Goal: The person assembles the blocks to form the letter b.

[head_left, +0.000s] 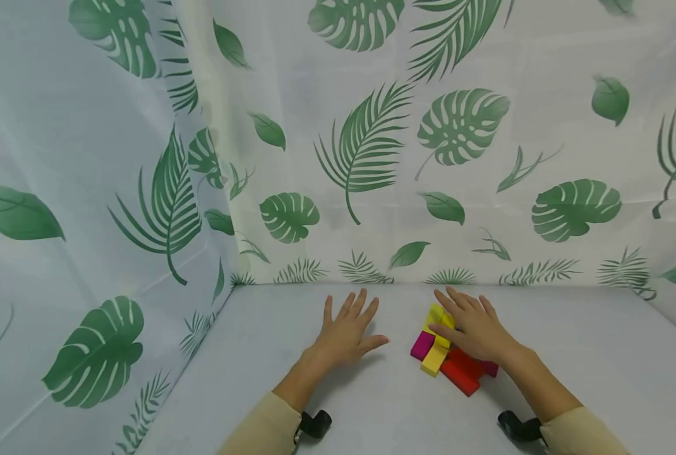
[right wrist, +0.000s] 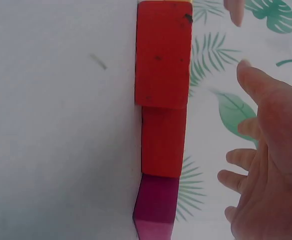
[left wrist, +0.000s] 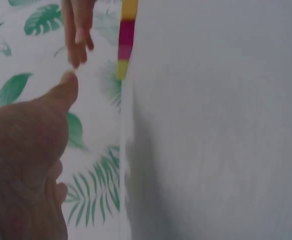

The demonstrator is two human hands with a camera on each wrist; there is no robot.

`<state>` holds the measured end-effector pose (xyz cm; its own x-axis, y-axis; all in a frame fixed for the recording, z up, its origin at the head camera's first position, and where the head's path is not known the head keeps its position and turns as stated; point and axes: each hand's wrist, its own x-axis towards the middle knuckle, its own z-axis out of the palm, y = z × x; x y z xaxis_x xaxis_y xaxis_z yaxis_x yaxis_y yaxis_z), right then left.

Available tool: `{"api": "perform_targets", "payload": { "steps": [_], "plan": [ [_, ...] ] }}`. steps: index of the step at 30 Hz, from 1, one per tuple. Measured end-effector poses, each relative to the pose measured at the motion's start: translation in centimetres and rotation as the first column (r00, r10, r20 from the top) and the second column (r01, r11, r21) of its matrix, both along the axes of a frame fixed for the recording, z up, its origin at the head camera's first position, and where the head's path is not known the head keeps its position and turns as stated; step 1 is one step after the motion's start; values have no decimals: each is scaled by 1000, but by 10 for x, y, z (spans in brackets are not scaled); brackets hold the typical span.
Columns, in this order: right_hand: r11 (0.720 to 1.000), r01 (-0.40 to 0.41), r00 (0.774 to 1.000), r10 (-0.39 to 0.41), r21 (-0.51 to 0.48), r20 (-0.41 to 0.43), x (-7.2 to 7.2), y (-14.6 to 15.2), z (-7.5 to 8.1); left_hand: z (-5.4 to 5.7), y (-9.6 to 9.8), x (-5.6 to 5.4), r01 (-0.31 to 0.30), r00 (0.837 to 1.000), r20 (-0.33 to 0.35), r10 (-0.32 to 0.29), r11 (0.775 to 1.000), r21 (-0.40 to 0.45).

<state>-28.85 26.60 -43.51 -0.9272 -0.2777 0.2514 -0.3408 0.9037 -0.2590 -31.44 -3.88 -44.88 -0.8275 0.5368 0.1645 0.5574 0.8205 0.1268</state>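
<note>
My left hand [head_left: 346,335] is spread over the white table, fingers pointing away, holding nothing. To its right lies a close cluster of coloured blocks: a magenta block [head_left: 422,345], a yellow block [head_left: 434,360], more yellow [head_left: 432,316] at the far end and red blocks [head_left: 462,373] at the near end. My right hand [head_left: 477,328] hovers over the cluster with extended fingers and hides part of it. Another magenta block [head_left: 490,368] peeks out beneath that hand. From the right wrist, two red blocks [right wrist: 163,55] and a magenta block [right wrist: 157,205] stand in a row beside the hand.
A white table [head_left: 241,379] carries the blocks. Behind it hangs a white curtain [head_left: 383,240] with green leaf prints, and a similar sheet [head_left: 99,265] closes off the left side. Black devices [head_left: 317,423] sit at both wrists, by beige sleeves [head_left: 264,426].
</note>
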Motion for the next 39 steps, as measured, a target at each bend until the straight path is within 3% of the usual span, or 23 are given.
{"api": "perform_targets", "payload": {
  "steps": [5, 11, 15, 21, 27, 32, 39],
  "plan": [
    [1000, 11, 1000, -11, 3, -14, -7, -3, 0, 1, 11, 3, 143, 988, 53, -144, 989, 33],
    [1000, -1, 1000, 1, 1, -8, -17, -5, 5, 3, 22, 5, 326, 940, 77, -332, 942, 80],
    [999, 11, 1000, -11, -32, 7, -25, -3, 14, 4, 34, 7, 384, 913, 112, -393, 919, 92],
    [998, 7, 998, -4, -57, 63, -31, -1, 20, -3, 52, 4, 409, 899, 152, -411, 911, 50],
    [999, -32, 986, 36, -24, 163, -31, 2, 5, -9, 56, 2, 419, 891, 179, -416, 908, 23],
    [998, -43, 974, 52, -49, 218, -30, 4, -2, -9, 56, 3, 403, 899, 175, -402, 915, 36],
    [997, -65, 977, 72, -38, 200, -29, 3, -2, -7, 54, 4, 372, 913, 167, -371, 928, 31]
  ]
}}
